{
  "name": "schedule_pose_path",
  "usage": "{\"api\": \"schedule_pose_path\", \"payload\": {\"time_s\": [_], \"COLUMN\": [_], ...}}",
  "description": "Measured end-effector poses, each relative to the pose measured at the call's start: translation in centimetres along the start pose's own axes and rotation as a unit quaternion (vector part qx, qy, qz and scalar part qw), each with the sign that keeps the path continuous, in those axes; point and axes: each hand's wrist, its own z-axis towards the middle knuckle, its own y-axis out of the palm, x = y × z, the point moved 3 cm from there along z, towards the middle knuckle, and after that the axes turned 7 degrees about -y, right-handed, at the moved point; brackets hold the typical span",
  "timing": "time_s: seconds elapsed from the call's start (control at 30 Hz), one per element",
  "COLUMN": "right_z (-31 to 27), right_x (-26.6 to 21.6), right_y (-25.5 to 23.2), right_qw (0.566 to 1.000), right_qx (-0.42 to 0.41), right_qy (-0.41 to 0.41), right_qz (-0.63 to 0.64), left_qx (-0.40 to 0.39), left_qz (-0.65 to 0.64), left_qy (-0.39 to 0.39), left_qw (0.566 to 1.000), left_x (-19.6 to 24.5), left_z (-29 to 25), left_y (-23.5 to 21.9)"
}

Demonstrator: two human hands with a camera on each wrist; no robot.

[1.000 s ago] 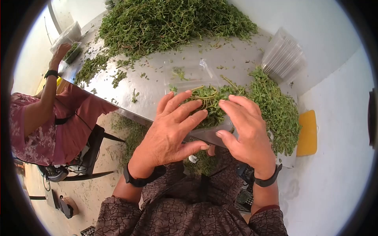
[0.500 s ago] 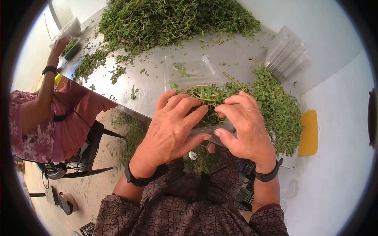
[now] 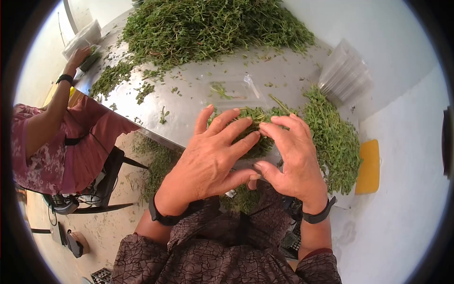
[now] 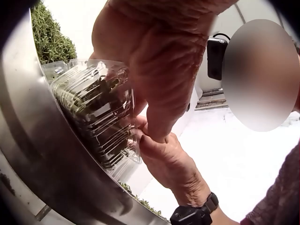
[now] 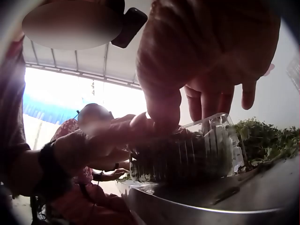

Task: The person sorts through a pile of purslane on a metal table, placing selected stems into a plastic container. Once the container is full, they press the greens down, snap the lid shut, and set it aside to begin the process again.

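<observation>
A clear plastic box (image 4: 101, 112) filled with green sprigs stands at the table's near edge, its transparent lid (image 3: 234, 90) lying back flat with a sprig on it. My left hand (image 3: 210, 158) lies over the box's left part, fingers spread and nearly straight on the greens (image 3: 257, 113). From the right, my right hand (image 3: 295, 161) reaches over the box with its fingertips on the stems, close to the left fingertips. Both thumbs are at the near side of the box, their tips almost together. In the right wrist view the box (image 5: 187, 154) sits upright, packed with greens.
A large heap of greens (image 3: 213, 28) covers the back of the metal table (image 3: 184, 113); a smaller pile (image 3: 333, 142) lies at right beside nested clear boxes (image 3: 345, 73). Another person (image 3: 52, 137) sits at left, a hand on a small box. A yellow board (image 3: 368, 166) leans at right.
My left hand has shifted slightly right, its fingers straighter, so the two hands' fingertips are closer together. The other person's hand has moved over the small box at left.
</observation>
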Motion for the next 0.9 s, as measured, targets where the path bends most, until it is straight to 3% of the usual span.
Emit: {"api": "schedule_pose_path", "payload": {"time_s": [0.17, 0.47, 0.73, 0.9], "right_z": [-0.1, -0.3, -0.9, -2.0], "right_x": [0.1, 0.7, 0.3, 1.2], "right_y": [0.9, 1.0, -0.1, -1.6], "right_qw": [0.999, 0.999, 0.999, 0.995], "right_qx": [-0.044, -0.025, -0.013, 0.098], "right_qy": [-0.018, -0.014, -0.023, -0.002], "right_qz": [-0.021, 0.026, 0.017, -0.013], "left_qx": [-0.025, -0.004, -0.013, 0.021], "left_qz": [0.017, -0.001, -0.036, -0.080], "left_qy": [-0.031, -0.089, -0.089, -0.083], "left_qw": [0.999, 0.996, 0.995, 0.993], "left_x": [-0.4, -0.5, -0.5, -1.3], "left_z": [-0.1, 0.0, -0.6, -2.5], "left_y": [0.7, 0.8, 0.1, -0.7]}}
